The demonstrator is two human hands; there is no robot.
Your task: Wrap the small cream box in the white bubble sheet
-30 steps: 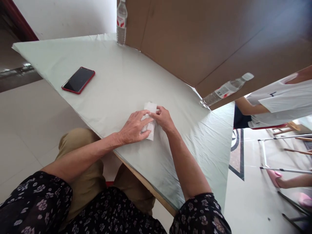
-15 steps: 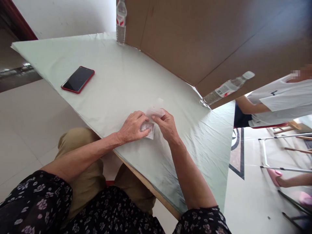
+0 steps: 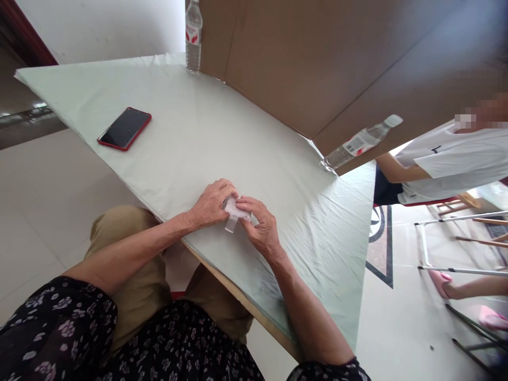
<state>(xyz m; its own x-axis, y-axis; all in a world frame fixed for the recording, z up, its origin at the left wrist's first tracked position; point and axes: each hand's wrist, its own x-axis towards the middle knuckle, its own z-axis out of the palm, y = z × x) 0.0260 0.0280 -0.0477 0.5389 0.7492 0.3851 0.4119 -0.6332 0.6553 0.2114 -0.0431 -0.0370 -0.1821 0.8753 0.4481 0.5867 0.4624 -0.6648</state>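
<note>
Over the near part of the cloth-covered table (image 3: pixel 190 121), both hands hold one small translucent white packet (image 3: pixel 238 209). It looks like clear plastic with white stuff inside, perhaps bubble wrap; its exact kind I cannot tell. A narrow clear flap (image 3: pixel 230 224) sticks out from it towards me. My left hand (image 3: pixel 214 203) grips the packet's left end between thumb and fingers. On the other end, the fingers and thumb of my right hand (image 3: pixel 260 225) are closed, covering part of it.
A phone in a red case (image 3: pixel 125 128) lies to the left. One water bottle (image 3: pixel 193 37) stands at the back; another (image 3: pixel 359 143) is at the right, both against a brown cardboard panel (image 3: pixel 278 63). Beyond the table's right side sits a person in a white shirt (image 3: pixel 456 159).
The whitish translucent sheet that my right hand held above the packet now lies against it. My right hand has come down onto the packet's right end, and a clear flap now points towards me.
</note>
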